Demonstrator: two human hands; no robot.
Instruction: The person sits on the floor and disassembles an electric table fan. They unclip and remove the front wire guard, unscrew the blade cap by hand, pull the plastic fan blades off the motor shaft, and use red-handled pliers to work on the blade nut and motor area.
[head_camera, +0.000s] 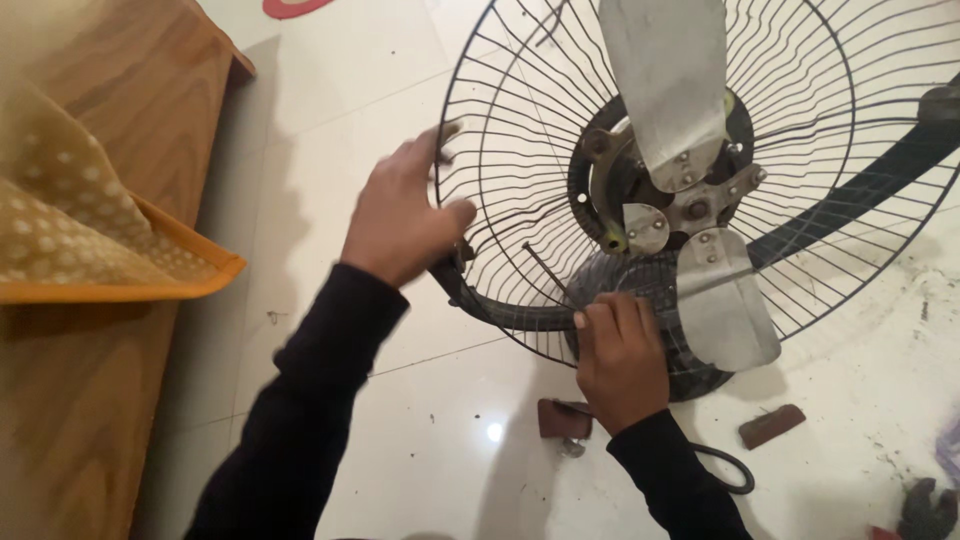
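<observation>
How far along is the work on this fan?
Done: no front cover over the metal blades. In hand: left hand grips the rear wire guard at its rim; right hand touches its lower edge. Left: blades, hub and guard remain mounted.

No packages, labels, signs or screens can be made out in this view. The only possible marking is a curved red shape (290, 8) on the white tiled floor (330, 100), cut off by the top edge and impossible to identify.
</observation>
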